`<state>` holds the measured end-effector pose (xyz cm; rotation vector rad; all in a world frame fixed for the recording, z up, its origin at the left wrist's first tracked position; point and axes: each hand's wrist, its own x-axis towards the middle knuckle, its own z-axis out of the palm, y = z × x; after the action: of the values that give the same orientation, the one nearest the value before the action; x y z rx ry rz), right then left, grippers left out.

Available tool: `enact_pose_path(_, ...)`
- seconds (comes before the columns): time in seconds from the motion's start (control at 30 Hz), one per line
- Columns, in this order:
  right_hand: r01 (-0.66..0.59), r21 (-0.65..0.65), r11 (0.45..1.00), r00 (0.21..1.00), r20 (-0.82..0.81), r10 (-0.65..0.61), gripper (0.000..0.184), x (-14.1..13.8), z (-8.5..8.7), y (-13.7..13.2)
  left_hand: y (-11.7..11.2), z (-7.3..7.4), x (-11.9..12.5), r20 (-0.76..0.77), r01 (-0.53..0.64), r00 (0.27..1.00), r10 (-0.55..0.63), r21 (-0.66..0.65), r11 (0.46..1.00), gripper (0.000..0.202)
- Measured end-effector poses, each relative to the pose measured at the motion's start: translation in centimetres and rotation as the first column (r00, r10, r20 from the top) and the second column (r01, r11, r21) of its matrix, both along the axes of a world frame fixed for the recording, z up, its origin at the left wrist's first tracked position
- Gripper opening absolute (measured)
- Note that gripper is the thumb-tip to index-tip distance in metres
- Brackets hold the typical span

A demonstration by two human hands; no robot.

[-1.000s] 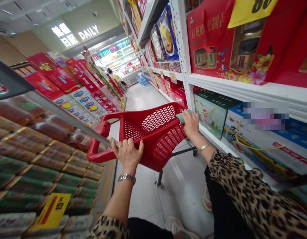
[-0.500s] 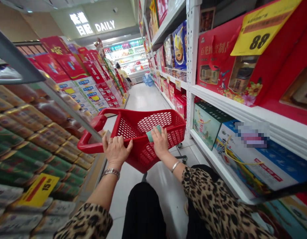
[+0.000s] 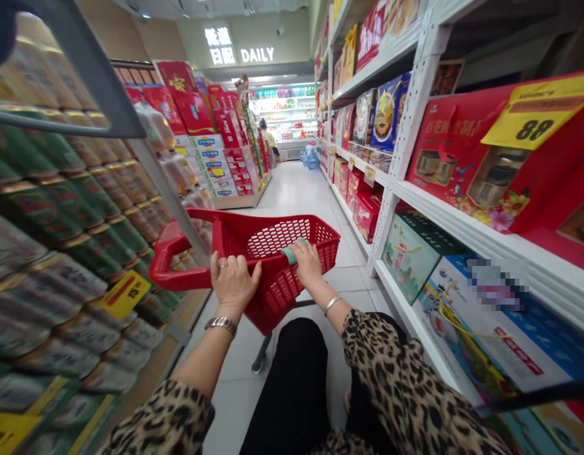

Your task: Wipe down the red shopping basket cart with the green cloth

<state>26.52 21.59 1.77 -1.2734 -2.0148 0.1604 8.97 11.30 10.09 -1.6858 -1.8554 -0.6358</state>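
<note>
**Item 1:** red plastic mesh shopping trolley [image 3: 277, 284], held low and centred in a supermarket aisle, with a long red pull handle [image 3: 166, 265] on its left side and a metal caster leg [image 3: 260, 357] beneath.

**Item 2:** left hand [image 3: 232, 284], grip closed over the trolley's near rim, a metal wristwatch [image 3: 220, 325] on the wrist.

**Item 3:** right hand [image 3: 308, 264], grip closed around a teal handle sleeve [image 3: 289, 254] on the rim, a thin bangle [image 3: 332, 305] on the wrist.

**Item 4:** leopard-print sleeves [image 3: 382, 373] and black trousers [image 3: 292, 385].

**Surroundings:** to the right, white shelving [image 3: 406, 120] with red gift boxes [image 3: 462, 158] and a yellow price tag [image 3: 538, 117] reading 88; to the left, stacked green-and-gold cans [image 3: 78, 183]; 1 distant person [image 3: 268, 136] down the aisle
</note>
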Motion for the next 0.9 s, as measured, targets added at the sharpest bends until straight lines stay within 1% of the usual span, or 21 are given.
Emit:
enact_pose_path(0.1, -0.028, 0.006, 1.0, 1.0, 0.003, 0.028, 0.042, -1.3, 0.2, -0.6, -1.8, -0.1, 0.0, 0.081, 0.023, 0.996, -0.025, 0.017, 1.0, 0.034)
enact_pose_path(0.17, -0.044, 0.02, 0.999, 0.999, 0.004, 0.044, 0.034, -1.9, 0.4, -1.3, -3.3, -0.3, -0.1, 0.096, 0.028, 0.995, -0.031, 0.037, 0.999, 0.03)
enact_pose_path(0.2, -0.052, 0.03, 0.998, 0.999, 0.006, 0.051, 0.032, -2.2, 0.6, -1.7, -4.0, -0.4, -0.2, 0.083, 0.026, 0.996, -0.03, 0.051, 0.998, 0.028)
enact_pose_path(0.23, -0.059, 0.042, 0.997, 0.998, 0.008, 0.058, 0.034, -2.4, 0.8, -2.0, -4.7, -0.4, -0.2, 0.053, 0.024, 0.998, -0.028, 0.071, 0.997, 0.027)
enact_pose_path(0.27, -0.066, 0.053, 0.996, 0.998, 0.013, 0.065, 0.04, -2.7, 1.0, -2.3, -5.4, -0.5, -0.3, 0.019, 0.033, 0.999, -0.035, 0.104, 0.994, 0.025)
enact_pose_path(0.3, -0.075, 0.062, 0.995, 0.997, 0.019, 0.074, 0.044, -3.0, 1.1, -2.5, -6.1, -0.6, -0.5, -0.004, 0.063, 0.998, -0.063, 0.151, 0.986, 0.021)
enact_pose_path(0.33, -0.086, 0.07, 0.994, 0.996, 0.025, 0.084, 0.047, -3.3, 1.3, -2.6, -6.8, -0.6, -0.7, -0.03, 0.124, 0.992, -0.12, 0.213, 0.969, 0.019)
enact_pose_path(0.37, -0.097, 0.076, 0.992, 0.995, 0.032, 0.095, 0.049, -3.6, 1.4, -2.7, -7.4, -0.5, -1.1, -0.059, 0.192, 0.981, -0.183, 0.285, 0.939, 0.018)
enact_pose_path(0.4, -0.109, 0.078, 0.991, 0.994, 0.038, 0.106, 0.05, -3.9, 1.5, -2.9, -8.2, -0.3, -1.5, -0.087, 0.246, 0.969, -0.23, 0.364, 0.898, 0.017)
enact_pose_path(0.43, -0.12, 0.077, 0.99, 0.992, 0.044, 0.117, 0.051, -4.3, 1.6, -3.0, -8.9, 0.0, -2.1, -0.115, 0.274, 0.962, -0.249, 0.449, 0.851, 0.016)
enact_pose_path(0.47, -0.131, 0.073, 0.989, 0.991, 0.049, 0.128, 0.052, -4.6, 1.6, -3.3, -9.6, 0.3, -2.7, -0.124, 0.258, 0.966, -0.227, 0.532, 0.806, 0.014)
enact_pose_path(0.5, -0.14, 0.065, 0.988, 0.989, 0.052, 0.136, 0.052, -4.9, 1.7, -3.6, -10.3, 0.7, -3.4, -0.106, 0.195, 0.981, -0.164, 0.603, 0.774, 0.016)
enact_pose_path(0.53, -0.146, 0.055, 0.988, 0.988, 0.054, 0.143, 0.053, -5.2, 1.7, -3.9, -11.0, 1.1, -4.0, -0.057, 0.102, 0.995, -0.084, 0.643, 0.759, 0.021)
enact_pose_path(0.57, -0.151, 0.044, 0.988, 0.987, 0.055, 0.149, 0.053, -5.5, 1.7, -4.3, -11.7, 1.6, -4.5, 0.009, -0.002, 1.0, -0.004, 0.647, 0.763, 0.028)
enact_pose_path(0.6, -0.156, 0.032, 0.987, 0.986, 0.056, 0.154, 0.054, -5.8, 1.7, -4.7, -12.3, 2.1, -4.9, 0.07, -0.086, 0.996, 0.055, 0.619, 0.78, 0.035)
enact_pose_path(0.63, -0.162, 0.02, 0.987, 0.985, 0.058, 0.16, 0.054, -6.1, 1.8, -5.1, -12.8, 2.5, -5.1, 0.124, -0.144, 0.988, 0.088, 0.573, 0.807, 0.04)
enact_pose_path(0.7, -0.177, 0.004, 0.984, 0.982, 0.063, 0.176, 0.053, -6.7, 1.9, -5.8, -13.8, 3.5, -5.2, 0.219, -0.208, 0.969, 0.111, 0.492, 0.845, 0.045)
enact_pose_path(0.77, -0.193, -0.002, 0.981, 0.979, 0.071, 0.193, 0.05, -7.2, 2.0, -6.3, -14.7, 4.4, -5.1, 0.338, -0.286, 0.931, 0.137, 0.442, 0.85, 0.047)
enact_pose_path(0.8, -0.201, -0.002, 0.98, 0.977, 0.075, 0.201, 0.049, -7.4, 2.1, -6.5, -15.0, 4.9, -5.2, 0.404, -0.337, 0.9, 0.166, 0.401, 0.852, 0.049)
enact_pose_path(0.87, -0.218, 0.0, 0.976, 0.973, 0.082, 0.217, 0.048, -7.7, 2.1, -6.8, -15.6, 5.9, -5.7, 0.493, -0.407, 0.834, 0.246, 0.25, 0.878, 0.056)
enact_pose_path(0.9, -0.227, 0.0, 0.974, 0.97, 0.083, 0.226, 0.048, -7.8, 2.1, -7.0, -15.8, 6.3, -6.0, 0.508, -0.41, 0.813, 0.284, 0.153, 0.899, 0.057)
